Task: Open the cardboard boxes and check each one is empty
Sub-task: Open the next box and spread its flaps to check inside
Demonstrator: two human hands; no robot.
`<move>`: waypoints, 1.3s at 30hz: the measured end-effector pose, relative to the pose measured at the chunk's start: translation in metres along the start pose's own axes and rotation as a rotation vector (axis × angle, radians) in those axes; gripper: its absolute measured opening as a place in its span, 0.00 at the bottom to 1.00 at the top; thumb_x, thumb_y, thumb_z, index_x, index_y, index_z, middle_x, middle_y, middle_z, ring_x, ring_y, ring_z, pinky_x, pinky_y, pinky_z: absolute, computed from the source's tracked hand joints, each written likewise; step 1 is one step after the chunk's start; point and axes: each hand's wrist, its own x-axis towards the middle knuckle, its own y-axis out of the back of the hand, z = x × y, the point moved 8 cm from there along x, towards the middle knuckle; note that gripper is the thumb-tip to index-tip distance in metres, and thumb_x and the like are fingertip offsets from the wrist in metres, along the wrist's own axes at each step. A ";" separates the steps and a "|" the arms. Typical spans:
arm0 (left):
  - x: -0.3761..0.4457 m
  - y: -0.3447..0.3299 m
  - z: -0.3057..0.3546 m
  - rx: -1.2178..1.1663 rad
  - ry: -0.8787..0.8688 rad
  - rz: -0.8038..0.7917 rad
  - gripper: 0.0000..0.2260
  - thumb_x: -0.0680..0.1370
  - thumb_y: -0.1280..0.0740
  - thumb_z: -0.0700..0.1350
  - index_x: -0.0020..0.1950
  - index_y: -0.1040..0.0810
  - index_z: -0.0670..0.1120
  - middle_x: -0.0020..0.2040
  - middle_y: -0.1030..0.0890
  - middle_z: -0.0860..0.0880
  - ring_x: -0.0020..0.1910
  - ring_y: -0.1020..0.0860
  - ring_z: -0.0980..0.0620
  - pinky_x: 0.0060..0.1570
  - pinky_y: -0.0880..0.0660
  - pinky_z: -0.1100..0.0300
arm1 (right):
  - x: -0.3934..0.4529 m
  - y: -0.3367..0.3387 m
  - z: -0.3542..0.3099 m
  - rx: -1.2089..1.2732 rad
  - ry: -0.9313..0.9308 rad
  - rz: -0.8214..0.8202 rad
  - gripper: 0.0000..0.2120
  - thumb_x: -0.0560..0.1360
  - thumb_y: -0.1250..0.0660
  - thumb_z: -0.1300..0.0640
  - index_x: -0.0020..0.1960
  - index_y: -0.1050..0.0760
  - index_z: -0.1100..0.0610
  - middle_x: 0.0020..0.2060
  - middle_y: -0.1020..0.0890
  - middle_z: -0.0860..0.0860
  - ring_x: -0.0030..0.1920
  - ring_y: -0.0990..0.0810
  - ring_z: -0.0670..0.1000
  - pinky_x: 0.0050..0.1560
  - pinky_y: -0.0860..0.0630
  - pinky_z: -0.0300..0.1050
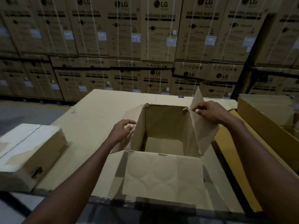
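An open brown cardboard box (163, 125) stands in the middle of a cardboard-covered surface (97, 113). Its inside is bare down to the bottom. The near flap (163, 173) lies folded down toward me. My left hand (122, 130) holds the left flap at the box's left edge, fingers curled over it. My right hand (210, 113) pinches the right flap (199, 120) and holds it raised beside the opening.
A closed, taped box (27, 152) sits at the left on the surface's edge. A larger open carton (265, 120) stands at the right. Stacked washing machine cartons (145, 46) form a wall behind. Grey floor (24, 112) lies to the left.
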 end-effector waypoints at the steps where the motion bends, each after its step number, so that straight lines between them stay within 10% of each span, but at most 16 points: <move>1: 0.005 0.005 -0.011 -0.020 0.045 -0.018 0.12 0.82 0.35 0.42 0.62 0.17 0.53 0.65 0.20 0.51 0.66 0.25 0.52 0.62 0.31 0.59 | 0.004 -0.005 -0.008 -0.049 0.008 -0.019 0.13 0.84 0.37 0.54 0.66 0.20 0.49 0.66 0.21 0.53 0.57 0.27 0.51 0.54 0.29 0.51; 9: 0.016 0.012 -0.081 -0.198 0.387 -0.185 0.21 0.86 0.43 0.44 0.79 0.33 0.54 0.79 0.34 0.49 0.77 0.36 0.45 0.62 0.38 0.51 | 0.012 -0.025 -0.030 -0.205 0.026 -0.049 0.15 0.84 0.37 0.52 0.69 0.22 0.50 0.66 0.21 0.53 0.55 0.27 0.50 0.50 0.28 0.48; 15: 0.026 0.044 -0.054 -0.127 0.202 0.063 0.11 0.83 0.35 0.43 0.62 0.16 0.49 0.63 0.18 0.49 0.59 0.20 0.53 0.50 0.26 0.64 | 0.014 -0.013 -0.017 -0.194 0.007 -0.052 0.15 0.82 0.34 0.49 0.68 0.21 0.49 0.64 0.20 0.53 0.56 0.25 0.51 0.51 0.28 0.49; 27: 0.055 0.046 0.102 0.331 -0.055 -0.280 0.12 0.83 0.34 0.53 0.60 0.16 0.49 0.53 0.15 0.49 0.51 0.18 0.49 0.51 0.20 0.51 | 0.017 -0.008 0.005 -0.239 -0.097 -0.061 0.15 0.79 0.31 0.44 0.62 0.17 0.50 0.56 0.18 0.53 0.53 0.21 0.54 0.55 0.22 0.52; 39: 0.053 0.023 0.129 0.594 -0.042 -0.121 0.07 0.80 0.30 0.44 0.47 0.16 0.41 0.44 0.16 0.42 0.39 0.17 0.47 0.38 0.19 0.54 | 0.010 0.004 0.020 -0.177 -0.128 0.019 0.09 0.79 0.30 0.57 0.56 0.18 0.60 0.54 0.18 0.58 0.50 0.19 0.55 0.50 0.23 0.48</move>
